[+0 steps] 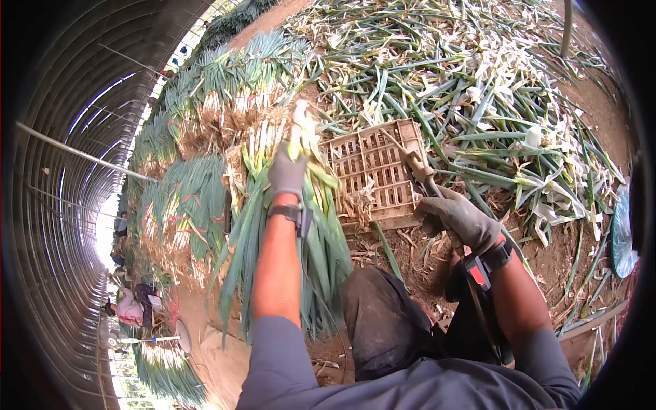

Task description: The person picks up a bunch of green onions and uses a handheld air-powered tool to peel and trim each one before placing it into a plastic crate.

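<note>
My left hand [288, 173], in a grey glove, is closed around a bunch of long green onions [321, 232]. Their white ends point away from me, and the broad green leaves hang toward my knees. My right hand [459, 217], gloved too, grips a dirt-covered blow gun [418, 165] with a thin nozzle aimed forward and left. A dark hose [482, 318] shows below this hand. Between and beyond my hands a dirty beige plastic crate [372, 171] stands with its slatted face showing, and the gun's nozzle overlaps it in view.
Tied bundles of green onions [181, 205] lie in rows at left. A big heap of stripped leaves [465, 89] covers the ground beyond the crate and to the right. A blue plastic item [623, 232] is at far right. Curved frame ribs [75, 137] rise at left.
</note>
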### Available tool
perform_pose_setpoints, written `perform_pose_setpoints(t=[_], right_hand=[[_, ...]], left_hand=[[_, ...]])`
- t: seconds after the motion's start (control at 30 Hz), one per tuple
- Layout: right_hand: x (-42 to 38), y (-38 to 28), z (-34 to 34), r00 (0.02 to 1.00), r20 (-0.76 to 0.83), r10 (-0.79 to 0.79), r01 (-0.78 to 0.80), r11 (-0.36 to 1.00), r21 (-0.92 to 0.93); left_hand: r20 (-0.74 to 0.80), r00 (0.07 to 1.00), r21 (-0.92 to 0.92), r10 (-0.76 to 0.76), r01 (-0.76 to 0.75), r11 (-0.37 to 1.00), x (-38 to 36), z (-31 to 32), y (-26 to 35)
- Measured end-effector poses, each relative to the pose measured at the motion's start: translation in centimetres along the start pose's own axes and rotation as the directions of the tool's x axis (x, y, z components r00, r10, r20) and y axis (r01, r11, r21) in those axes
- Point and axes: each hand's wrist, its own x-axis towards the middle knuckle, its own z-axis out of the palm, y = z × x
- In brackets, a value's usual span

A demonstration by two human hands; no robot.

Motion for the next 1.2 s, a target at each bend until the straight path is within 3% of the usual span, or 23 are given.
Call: perform_pose_setpoints(t=[0.1, 0.13, 0.17, 0.2, 0.27, 0.37, 0.4, 0.47, 0.53, 0.57, 0.67, 0.7, 0.73, 0.8, 0.9, 0.93, 1.03, 1.13, 1.2], right_hand=[[0.5, -0.2, 0.1, 1.0, 0.02, 0.002, -0.002, 1.0, 0.002], [0.7, -0.2, 0.2, 0.999, 0.034, 0.008, -0.008, 1.0, 0.017], [1.0, -0.1, 0.2, 0.999, 0.042, 0.011, -0.013, 0.999, 0.033], [1.1, 0.2, 0.2, 0.999, 0.048, 0.023, -0.026, 0.998, 0.054], [0.4, 0.1, 0.1, 0.999, 0.048, 0.022, -0.024, 0.999, 0.043], [0.3, 0.0, -0.2, 0.997, 0.046, 0.065, -0.063, 0.997, -0.046], [0.5, 0.2, -0.3, 0.997, 0.047, 0.06, -0.058, 0.998, -0.038], [0.8, 0.7, -0.6, 0.997, 0.042, 0.058, -0.057, 0.998, -0.013], [0.8, 0.5, -0.3, 0.997, 0.055, 0.055, -0.056, 0.998, 0.026], [1.0, 0.3, -0.2, 0.996, 0.058, 0.065, -0.067, 0.997, 0.031], [1.0, 0.1, 0.3, 0.995, 0.052, 0.085, -0.088, 0.994, 0.063], [1.4, 0.5, 0.5, 0.994, 0.055, 0.089, -0.093, 0.993, 0.067], [1.7, 0.4, 0.4, 0.995, 0.056, 0.083, -0.087, 0.994, 0.07], [1.6, -0.4, 0.2, 0.995, 0.029, 0.092, -0.094, 0.994, 0.062], [1.9, 0.0, -0.3, 0.996, 0.042, 0.078, -0.082, 0.993, 0.085], [2.0, 0.1, -0.3, 0.995, 0.047, 0.085, -0.088, 0.993, 0.074], [2.0, 0.2, -0.4, 0.995, 0.026, 0.096, -0.097, 0.994, 0.042], [1.1, 0.0, -0.9, 0.996, 0.006, 0.093, -0.093, 0.994, 0.057], [1.3, 0.1, -1.1, 0.997, -0.024, 0.075, -0.071, 0.989, 0.132]], left_hand=[[0.141, 0.99, -0.007, 0.017, -0.017, 1.0, 2.0, 2.2, -2.1], [0.197, 0.975, 0.051, 0.107, -0.119, 0.992, 1.4, 3.9, -3.8], [0.305, 0.952, 0.058, -0.003, -0.015, 0.998, 0.6, 4.9, -4.0], [0.47, 0.88, 0.2, -0.074, -0.024, 0.979, 0.8, 6.1, -5.5], [0.491, 0.871, 0.06, 0.023, -0.06, 0.996, 0.7, 9.6, -10.2], [0.295, 0.954, 0.118, 0.046, -0.084, 0.99, -0.4, 6.8, -7.3], [0.36, 0.928, 0.02, -0.094, 0.093, 0.995, 0.7, 4.3, -4.6], [0.1, 0.985, -0.273, 0.139, -0.107, 0.956, 3.1, 3.7, -3.4], [0.038, 0.982, -0.558, 0.186, -0.133, 0.819, 5.6, 4.9, -3.5], [0.021, 0.985, -0.522, 0.169, -0.133, 0.842, 5.1, 4.2, -1.6], [0.267, 0.963, -0.255, 0.032, 0.039, 0.966, 5.5, 5.3, -0.6], [0.295, 0.953, 0.056, 0.067, -0.088, 0.995, 5.2, 7.1, -1.8], [0.395, 0.919, 0.06, 0.012, -0.038, 0.997, 5.1, 9.0, -3.5], [0.53, 0.839, -0.097, 0.122, -0.083, 0.992, 4.3, 9.3, -3.5], [0.462, 0.886, -0.038, 0.044, -0.03, 0.999, 2.4, 10.9, -4.7], [0.411, 0.912, 0.066, 0.0, -0.03, 0.997, 2.0, 11.8, -5.5], [0.428, 0.898, 0.209, -0.1, 0.009, 0.978, -0.8, 9.8, -3.0], [0.463, 0.884, -0.036, 0.065, -0.054, 0.998, -2.7, 8.8, -3.9], [0.366, 0.893, -0.387, 0.262, -0.11, 0.916, -0.4, 9.0, -4.1]])
